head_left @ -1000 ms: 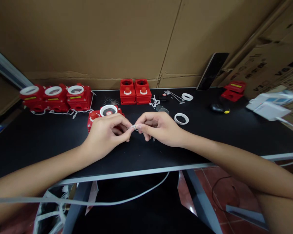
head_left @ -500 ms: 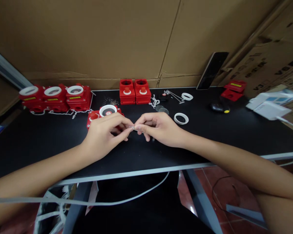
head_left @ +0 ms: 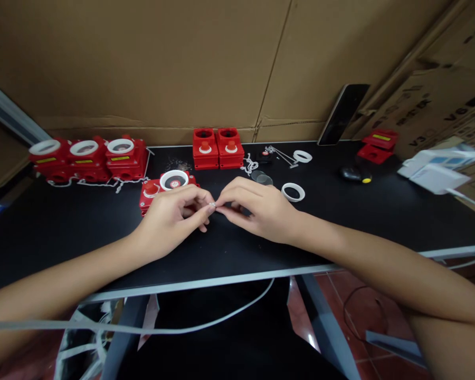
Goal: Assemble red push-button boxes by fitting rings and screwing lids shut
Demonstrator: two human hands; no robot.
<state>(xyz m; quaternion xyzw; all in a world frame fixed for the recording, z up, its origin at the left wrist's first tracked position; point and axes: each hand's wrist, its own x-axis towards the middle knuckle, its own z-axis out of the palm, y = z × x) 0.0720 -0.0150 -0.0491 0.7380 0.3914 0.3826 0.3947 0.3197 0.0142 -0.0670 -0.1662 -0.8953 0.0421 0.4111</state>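
Note:
My left hand [head_left: 171, 217] is closed in a pinch on a small whitish piece [head_left: 212, 204], too small to name. The fingertips of my right hand [head_left: 257, 208] are pinched at the same spot and meet that piece from the right. Both hands hover above the front half of the black table [head_left: 229, 256]. Just behind my left hand lies a red box with a round white ring [head_left: 174, 180] and a red knob [head_left: 152, 188]; its lower part is hidden by the hand.
Three red boxes [head_left: 125, 158] with white rings stand back left, two more red boxes [head_left: 217, 149] at the back middle. White rings [head_left: 293, 192], clear discs [head_left: 262, 178] and small metal hammers [head_left: 285, 157] lie to the right. A phone [head_left: 343, 114] leans against cardboard. A white cable [head_left: 221, 323] hangs in front.
My right hand's fingers have shifted from a curled grip to a straighter fingertip pinch. A thin piece that showed beneath my right hand is out of sight. My left hand has barely moved.

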